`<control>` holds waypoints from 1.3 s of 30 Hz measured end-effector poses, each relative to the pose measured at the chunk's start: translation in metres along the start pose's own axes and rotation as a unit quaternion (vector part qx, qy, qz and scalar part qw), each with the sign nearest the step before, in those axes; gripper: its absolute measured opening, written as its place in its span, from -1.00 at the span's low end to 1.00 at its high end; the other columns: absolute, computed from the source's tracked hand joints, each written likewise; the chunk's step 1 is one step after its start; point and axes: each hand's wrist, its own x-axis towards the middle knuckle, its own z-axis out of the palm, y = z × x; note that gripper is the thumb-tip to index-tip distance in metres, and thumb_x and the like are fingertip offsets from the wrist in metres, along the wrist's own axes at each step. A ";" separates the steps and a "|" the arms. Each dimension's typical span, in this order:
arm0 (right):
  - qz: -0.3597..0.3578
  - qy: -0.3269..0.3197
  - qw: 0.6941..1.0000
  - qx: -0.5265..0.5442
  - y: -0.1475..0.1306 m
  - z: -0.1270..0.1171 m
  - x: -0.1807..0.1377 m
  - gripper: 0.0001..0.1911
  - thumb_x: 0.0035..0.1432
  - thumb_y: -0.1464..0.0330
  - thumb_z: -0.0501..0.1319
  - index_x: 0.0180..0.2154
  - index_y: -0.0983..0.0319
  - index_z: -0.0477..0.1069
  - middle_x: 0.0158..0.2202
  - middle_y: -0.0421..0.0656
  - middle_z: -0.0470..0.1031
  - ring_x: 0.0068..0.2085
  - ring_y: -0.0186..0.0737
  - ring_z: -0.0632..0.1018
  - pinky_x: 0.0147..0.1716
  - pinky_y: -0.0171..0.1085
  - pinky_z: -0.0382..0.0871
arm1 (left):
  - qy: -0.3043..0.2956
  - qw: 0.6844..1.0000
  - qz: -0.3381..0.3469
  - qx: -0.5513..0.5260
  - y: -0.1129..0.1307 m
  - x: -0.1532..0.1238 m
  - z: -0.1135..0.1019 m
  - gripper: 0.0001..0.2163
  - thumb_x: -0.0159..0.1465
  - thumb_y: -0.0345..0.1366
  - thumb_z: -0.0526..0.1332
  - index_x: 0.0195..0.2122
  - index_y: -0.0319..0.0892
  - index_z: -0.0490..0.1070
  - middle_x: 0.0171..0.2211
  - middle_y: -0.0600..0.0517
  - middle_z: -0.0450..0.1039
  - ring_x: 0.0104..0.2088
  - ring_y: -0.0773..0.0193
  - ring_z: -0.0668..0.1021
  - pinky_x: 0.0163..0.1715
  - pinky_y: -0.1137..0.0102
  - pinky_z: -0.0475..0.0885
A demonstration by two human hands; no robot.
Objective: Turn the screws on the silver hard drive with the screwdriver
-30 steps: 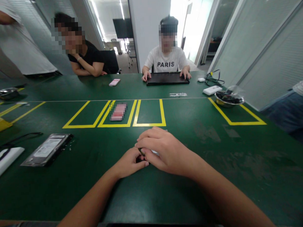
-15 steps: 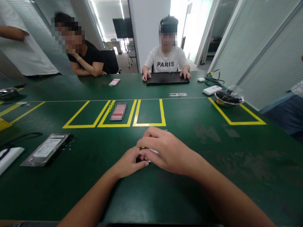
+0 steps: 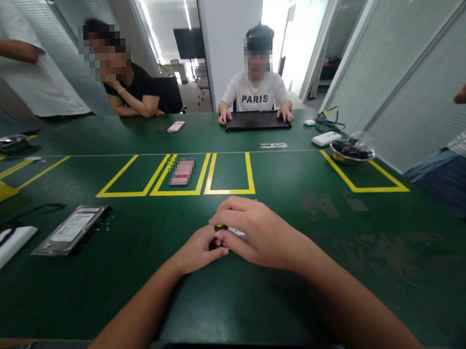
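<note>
Both my hands meet over the green table, close to the centre of the view. My right hand (image 3: 253, 227) is closed, its fingers curled around a small black-and-yellow object (image 3: 220, 227) whose kind I cannot make out. Beneath that palm a strip of a silvery item (image 3: 238, 233) shows; most of it is covered. My left hand (image 3: 199, 249) presses against the right one from the left side, with its thumb near the tabletop. Its other fingers are largely hidden, gripped round something dark.
A hard drive (image 3: 72, 230) lies to the left, beside a white object (image 3: 12, 246) with a dark cable. Yellow tape outlines (image 3: 229, 191) mark the table, one around a pink phone (image 3: 182, 172). At right stands a metal bowl (image 3: 352, 157). A person opposite holds a black panel (image 3: 257, 120).
My right fingers have shifted very slightly, so a little more of the black-and-yellow object shows. My left hand stays in place. A person at the far right has moved a bit.
</note>
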 end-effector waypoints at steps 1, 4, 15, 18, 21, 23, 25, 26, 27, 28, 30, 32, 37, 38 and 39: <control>-0.007 0.003 1.000 0.003 0.000 0.000 0.000 -0.78 0.23 0.51 0.10 -0.14 0.34 0.47 -0.18 -0.05 0.46 -0.11 -0.21 0.45 -0.06 -0.25 0.34 | -0.001 1.000 0.000 -0.003 0.000 0.000 0.000 -0.81 0.19 -0.23 0.24 -0.21 -0.21 0.45 -0.29 0.00 0.49 -0.21 0.16 0.51 -0.16 0.31 0.45; -0.009 0.002 1.000 0.004 0.001 0.001 0.000 -0.79 0.22 0.53 0.09 -0.16 0.35 0.47 -0.21 -0.06 0.47 -0.13 -0.21 0.46 -0.07 -0.25 0.34 | -0.006 1.000 0.001 -0.010 0.000 0.001 0.000 -0.81 0.19 -0.24 0.24 -0.21 -0.20 0.45 -0.30 0.01 0.50 -0.23 0.17 0.52 -0.18 0.31 0.45; -0.004 -0.001 1.000 0.007 0.001 0.002 -0.001 -0.79 0.24 0.50 0.09 -0.13 0.31 0.45 -0.18 -0.07 0.47 -0.12 -0.22 0.46 -0.08 -0.25 0.34 | -0.001 1.000 -0.003 -0.018 0.000 0.000 0.001 -0.80 0.19 -0.23 0.24 -0.19 -0.20 0.46 -0.30 0.01 0.49 -0.24 0.18 0.52 -0.20 0.32 0.45; 0.026 -0.008 1.000 -0.007 0.001 0.001 -0.001 -0.83 0.25 0.44 0.12 -0.17 0.28 0.46 -0.26 -0.11 0.43 -0.21 -0.23 0.45 -0.20 -0.28 0.34 | 0.002 1.000 -0.001 -0.009 0.001 0.001 0.001 -0.82 0.18 -0.24 0.25 -0.23 -0.19 0.47 -0.28 0.01 0.50 -0.23 0.17 0.52 -0.18 0.31 0.46; 0.028 -0.010 0.999 -0.012 0.000 0.000 -0.001 -0.83 0.26 0.43 0.11 -0.21 0.27 0.48 -0.25 -0.10 0.42 -0.22 -0.24 0.45 -0.22 -0.27 0.34 | 0.000 1.000 0.003 -0.006 0.003 0.001 0.000 -0.83 0.18 -0.23 0.24 -0.25 -0.19 0.47 -0.31 0.01 0.50 -0.22 0.16 0.51 -0.16 0.31 0.46; 0.007 -0.009 1.000 0.002 0.000 0.000 0.000 -0.80 0.26 0.46 0.09 -0.17 0.28 0.47 -0.18 -0.08 0.44 -0.17 -0.24 0.46 -0.15 -0.25 0.35 | 0.003 1.000 0.003 -0.011 0.004 0.001 -0.001 -0.82 0.20 -0.22 0.23 -0.24 -0.19 0.47 -0.32 0.01 0.50 -0.21 0.16 0.52 -0.16 0.31 0.46; -0.013 -0.010 1.000 0.019 0.000 0.000 0.000 -0.77 0.24 0.49 0.08 -0.12 0.28 0.46 -0.14 -0.07 0.46 -0.13 -0.23 0.46 -0.09 -0.24 0.35 | 0.008 1.000 0.001 -0.013 0.003 0.001 0.000 -0.81 0.20 -0.21 0.23 -0.23 -0.20 0.46 -0.32 0.01 0.49 -0.21 0.15 0.52 -0.15 0.30 0.46; -0.014 -0.012 1.000 0.021 0.000 0.000 0.000 -0.77 0.24 0.50 0.08 -0.12 0.28 0.45 -0.15 -0.07 0.47 -0.13 -0.23 0.47 -0.09 -0.25 0.35 | 0.009 1.000 0.000 -0.013 0.003 0.000 0.000 -0.80 0.20 -0.21 0.23 -0.23 -0.21 0.46 -0.31 0.01 0.50 -0.20 0.15 0.52 -0.15 0.30 0.46; -0.009 -0.013 1.000 0.018 0.001 0.000 0.000 -0.77 0.24 0.50 0.08 -0.13 0.28 0.45 -0.18 -0.08 0.47 -0.15 -0.24 0.47 -0.12 -0.25 0.35 | 0.008 1.000 -0.001 -0.011 0.002 0.000 0.000 -0.81 0.19 -0.22 0.23 -0.23 -0.21 0.46 -0.30 0.00 0.50 -0.20 0.15 0.52 -0.14 0.29 0.46; 0.001 -0.015 1.000 0.011 0.001 0.000 0.000 -0.79 0.24 0.49 0.09 -0.14 0.27 0.46 -0.21 -0.10 0.46 -0.18 -0.24 0.46 -0.15 -0.26 0.35 | 0.006 1.000 -0.002 -0.008 0.001 0.000 0.000 -0.81 0.19 -0.22 0.24 -0.23 -0.21 0.46 -0.29 0.00 0.50 -0.20 0.15 0.52 -0.13 0.29 0.46; 0.027 -0.015 0.999 -0.004 0.001 -0.001 -0.001 -0.82 0.26 0.44 0.11 -0.18 0.26 0.48 -0.26 -0.12 0.43 -0.23 -0.26 0.45 -0.23 -0.28 0.34 | 0.001 1.000 -0.005 -0.004 0.000 0.000 0.000 -0.82 0.19 -0.23 0.24 -0.24 -0.20 0.46 -0.28 0.00 0.50 -0.19 0.15 0.51 -0.12 0.28 0.45; 0.039 -0.013 0.999 -0.008 0.001 -0.001 -0.001 -0.82 0.27 0.41 0.12 -0.20 0.26 0.49 -0.27 -0.12 0.41 -0.24 -0.26 0.44 -0.25 -0.29 0.34 | 0.003 1.000 -0.005 -0.003 -0.001 0.000 0.000 -0.82 0.19 -0.23 0.24 -0.24 -0.19 0.46 -0.26 0.00 0.50 -0.18 0.14 0.51 -0.10 0.26 0.45; -0.009 -0.010 1.000 0.021 0.000 -0.002 -0.001 -0.78 0.25 0.48 0.08 -0.13 0.28 0.45 -0.14 -0.06 0.47 -0.11 -0.22 0.46 -0.09 -0.23 0.34 | 0.002 1.000 -0.004 -0.005 -0.001 0.000 0.000 -0.80 0.19 -0.22 0.24 -0.21 -0.19 0.46 -0.28 -0.01 0.49 -0.16 0.13 0.51 -0.10 0.27 0.44; -0.009 -0.014 1.000 0.021 0.001 -0.002 -0.001 -0.79 0.25 0.48 0.08 -0.15 0.28 0.45 -0.17 -0.07 0.48 -0.13 -0.23 0.46 -0.10 -0.24 0.34 | -0.001 1.000 -0.004 -0.005 -0.001 0.000 0.000 -0.80 0.19 -0.22 0.25 -0.20 -0.19 0.46 -0.28 -0.01 0.49 -0.16 0.12 0.51 -0.10 0.27 0.44; -0.003 -0.018 1.000 0.017 0.001 -0.002 -0.001 -0.81 0.25 0.47 0.08 -0.15 0.28 0.44 -0.20 -0.09 0.47 -0.16 -0.24 0.46 -0.14 -0.25 0.34 | -0.002 1.000 -0.003 -0.005 -0.001 0.000 0.000 -0.80 0.20 -0.22 0.25 -0.20 -0.20 0.46 -0.28 -0.01 0.49 -0.15 0.12 0.51 -0.09 0.27 0.44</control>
